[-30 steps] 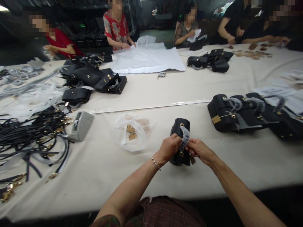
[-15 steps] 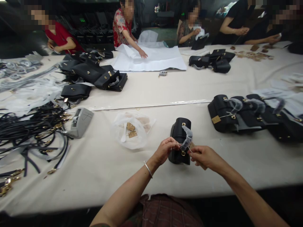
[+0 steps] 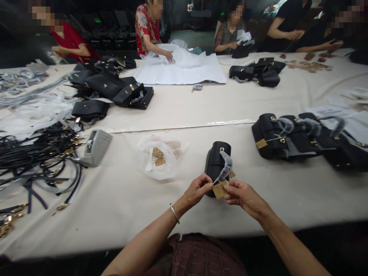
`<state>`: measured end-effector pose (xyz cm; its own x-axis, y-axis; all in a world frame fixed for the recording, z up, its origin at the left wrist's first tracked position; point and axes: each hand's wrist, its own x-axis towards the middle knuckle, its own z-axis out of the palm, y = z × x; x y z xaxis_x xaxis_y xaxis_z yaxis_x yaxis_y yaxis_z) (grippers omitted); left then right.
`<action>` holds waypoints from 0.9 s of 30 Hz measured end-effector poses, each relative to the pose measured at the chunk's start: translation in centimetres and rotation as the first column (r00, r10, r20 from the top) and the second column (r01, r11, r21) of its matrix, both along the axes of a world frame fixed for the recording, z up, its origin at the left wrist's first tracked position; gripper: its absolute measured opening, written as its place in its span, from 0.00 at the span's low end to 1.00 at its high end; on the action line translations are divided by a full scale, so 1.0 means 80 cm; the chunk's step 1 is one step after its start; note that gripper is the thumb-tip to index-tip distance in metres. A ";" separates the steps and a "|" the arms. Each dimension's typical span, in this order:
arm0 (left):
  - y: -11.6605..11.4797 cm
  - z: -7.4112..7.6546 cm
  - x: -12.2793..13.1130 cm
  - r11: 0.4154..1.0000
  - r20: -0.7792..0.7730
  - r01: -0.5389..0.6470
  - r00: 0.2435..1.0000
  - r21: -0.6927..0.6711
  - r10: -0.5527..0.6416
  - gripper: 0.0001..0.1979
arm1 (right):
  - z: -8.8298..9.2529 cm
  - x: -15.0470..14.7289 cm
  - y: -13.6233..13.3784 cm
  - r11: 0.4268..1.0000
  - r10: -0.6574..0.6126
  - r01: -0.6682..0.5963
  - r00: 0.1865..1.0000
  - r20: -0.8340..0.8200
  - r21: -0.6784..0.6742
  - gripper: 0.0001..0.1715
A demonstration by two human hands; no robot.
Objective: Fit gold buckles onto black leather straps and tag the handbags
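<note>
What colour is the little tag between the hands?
The tag is light brown, seen best in the head view.

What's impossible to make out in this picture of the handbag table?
All in the head view:
Any print on the brown tag in the right hand: too small.
Where the plastic-wrapped handle meets the black handbag nearest the person: hidden behind that tag.
Some black straps: cut off by the left edge.
The rightmost handbag: cut off by the right edge.

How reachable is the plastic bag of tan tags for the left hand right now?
Probably yes: the plastic bag sits ahead and left of the left hand, only bare tablecloth between. That hand pinches white string, so it would likely need to let go first.
</note>
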<state>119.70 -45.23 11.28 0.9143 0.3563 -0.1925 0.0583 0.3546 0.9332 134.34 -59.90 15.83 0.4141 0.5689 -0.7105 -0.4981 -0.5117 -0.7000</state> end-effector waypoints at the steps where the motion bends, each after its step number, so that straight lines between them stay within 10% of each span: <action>1: -0.001 0.000 -0.003 1.000 0.000 -0.008 1.000 -0.020 0.008 0.20 | -0.004 -0.002 0.000 0.999 -0.052 0.052 0.999 -0.005 0.009 0.26; 8: -0.014 0.005 -0.009 0.995 0.004 -0.034 0.999 -0.090 0.035 0.17 | -0.018 -0.010 0.005 0.956 -0.290 0.288 0.957 0.019 0.062 0.35; 15: -0.038 0.012 -0.035 0.984 0.058 0.007 0.998 0.178 -0.018 0.16 | -0.023 -0.034 0.010 0.912 -0.397 0.386 0.916 0.059 0.136 0.33; 21: -0.044 0.007 -0.021 0.947 -0.124 -0.127 0.988 -0.296 0.094 0.24 | -0.021 -0.050 0.018 0.949 -0.310 0.293 0.931 0.194 0.113 0.28; 27: -0.018 -0.008 0.012 0.938 -0.259 -0.317 0.926 -0.141 0.274 0.23 | -0.001 -0.027 0.009 1.000 -0.027 0.031 0.895 0.445 -0.001 0.23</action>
<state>120.70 -46.66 10.64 0.6946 0.5438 -0.4710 0.1321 0.5472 0.8265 132.20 -59.16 15.72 0.7043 0.5469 -0.4526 -0.1500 -0.5085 -0.8479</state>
